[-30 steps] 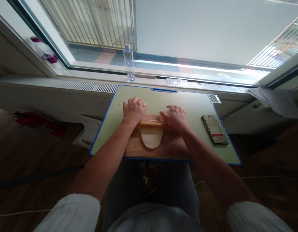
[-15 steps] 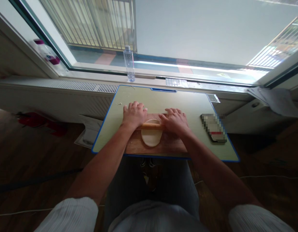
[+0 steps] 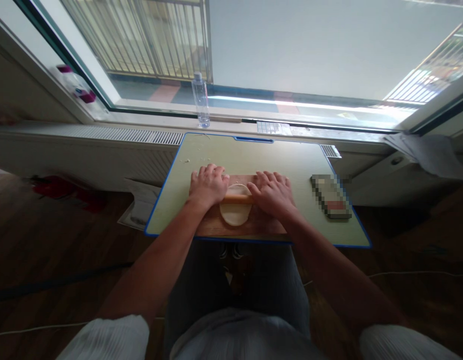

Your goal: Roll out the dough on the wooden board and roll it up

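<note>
A wooden rolling pin (image 3: 237, 199) lies crosswise over a flat round of pale dough (image 3: 234, 216). My left hand (image 3: 209, 186) is closed over the pin's left end, and my right hand (image 3: 272, 191) over its right end. Both ends of the pin are hidden beneath my palms. The dough shows on the near and far sides of the pin. Under it is a brown wooden board (image 3: 211, 228), which rests on a pale green table with a blue rim (image 3: 287, 157).
A phone-like pixelated object (image 3: 331, 196) lies at the table's right side. Small crumbs (image 3: 187, 161) dot the far left. Beyond the table, a clear bottle (image 3: 201, 102) stands on the windowsill. A second bottle with purple parts (image 3: 77, 85) is by the window's left frame.
The rolling pin has shifted slightly toward me across the dough, and both hands have moved with it. The dough round stays in about the same place.
</note>
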### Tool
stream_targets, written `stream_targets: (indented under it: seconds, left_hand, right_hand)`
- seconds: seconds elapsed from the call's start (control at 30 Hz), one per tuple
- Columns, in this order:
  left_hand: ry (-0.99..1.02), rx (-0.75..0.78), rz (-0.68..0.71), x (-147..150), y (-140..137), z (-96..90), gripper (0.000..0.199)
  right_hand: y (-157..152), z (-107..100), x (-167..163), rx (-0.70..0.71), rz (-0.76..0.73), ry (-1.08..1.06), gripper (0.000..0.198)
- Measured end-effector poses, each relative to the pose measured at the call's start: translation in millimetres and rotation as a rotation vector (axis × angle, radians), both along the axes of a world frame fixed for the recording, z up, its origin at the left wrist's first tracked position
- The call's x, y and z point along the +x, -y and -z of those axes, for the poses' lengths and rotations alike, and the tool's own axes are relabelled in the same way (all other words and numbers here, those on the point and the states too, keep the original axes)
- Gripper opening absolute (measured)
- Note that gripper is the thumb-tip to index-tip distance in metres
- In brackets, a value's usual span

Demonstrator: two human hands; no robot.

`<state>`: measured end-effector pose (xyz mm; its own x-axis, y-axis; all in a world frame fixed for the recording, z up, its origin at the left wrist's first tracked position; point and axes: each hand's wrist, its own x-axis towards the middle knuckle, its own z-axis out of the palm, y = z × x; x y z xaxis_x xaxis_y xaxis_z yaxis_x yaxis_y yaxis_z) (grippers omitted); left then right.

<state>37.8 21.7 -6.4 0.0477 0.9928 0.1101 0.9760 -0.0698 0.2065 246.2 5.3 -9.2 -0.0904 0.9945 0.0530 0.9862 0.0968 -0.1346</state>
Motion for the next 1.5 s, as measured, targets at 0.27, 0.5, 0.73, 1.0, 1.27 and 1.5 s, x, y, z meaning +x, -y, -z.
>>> stream_targets:
  seconds: [0.27, 0.5, 0.73, 1.0, 1.27, 1.5]
  left_hand:
    - [-0.025, -0.009, 0.001, 1, 15, 1.1, 0.045]
    - [-0.026, 0.003, -0.006, 3, 31, 4.5, 0.052]
    - [-0.038, 0.08, -0.005, 6, 51, 7.4, 0.049]
    - [-0.028, 0.182, 0.021, 6, 68, 13.1, 0.049]
    - [-0.008, 0.16, 0.041, 7, 89, 9.7, 0.049]
    - [0.001, 0.112, 0.051, 6, 97, 8.2, 0.053]
  right_hand:
    - [17, 0, -1, 0.033, 0.01, 0.031, 0.068]
    - [36, -2, -3, 0.063, -0.004, 0.034, 0.066]
    - [55, 5, -1, 0.079, 0.001, 0.045, 0.068]
    - [72, 13, 1, 0.106, 0.012, -0.02, 0.07]
    - [96, 17, 1, 0.113, 0.03, 0.013, 0.071]
    - [109, 22, 3, 0.161, 0.024, -0.006, 0.07]
